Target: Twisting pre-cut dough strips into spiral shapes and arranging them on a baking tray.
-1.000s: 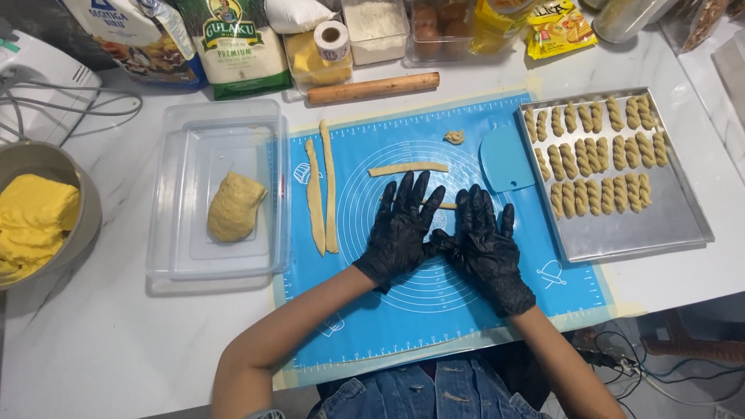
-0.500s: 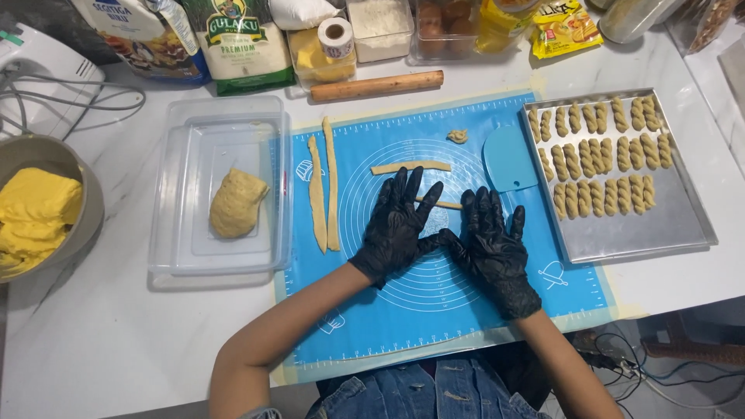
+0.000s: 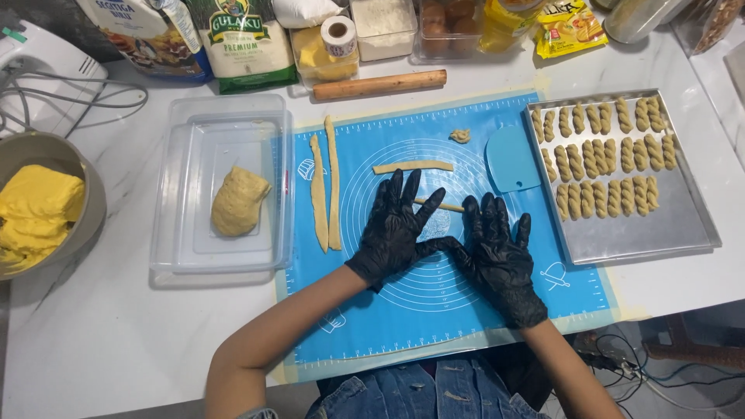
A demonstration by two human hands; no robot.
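Note:
Both my hands wear black gloves and lie flat, fingers spread, on a blue silicone baking mat (image 3: pixel 388 326). My left hand (image 3: pixel 396 229) and my right hand (image 3: pixel 497 256) press on a thin dough strip (image 3: pixel 448 206) that shows between them. A second short dough strip (image 3: pixel 413 166) lies just beyond my fingertips. Two long dough ropes (image 3: pixel 326 186) lie along the mat's left side. A small dough scrap (image 3: pixel 460 136) sits near the mat's far edge.
A blue scraper (image 3: pixel 512 159) lies on the mat's right. A metal tray (image 3: pixel 644 233) holds several twisted dough pieces. A clear plastic container (image 3: pixel 178 256) holds a dough lump (image 3: pixel 239 202). A rolling pin (image 3: pixel 380 84), bags, and a bowl (image 3: pixel 91 182) of yellow butter surround them.
My hands have slid slightly toward me along the mat, still flat over the thin dough strip. Nothing else has moved.

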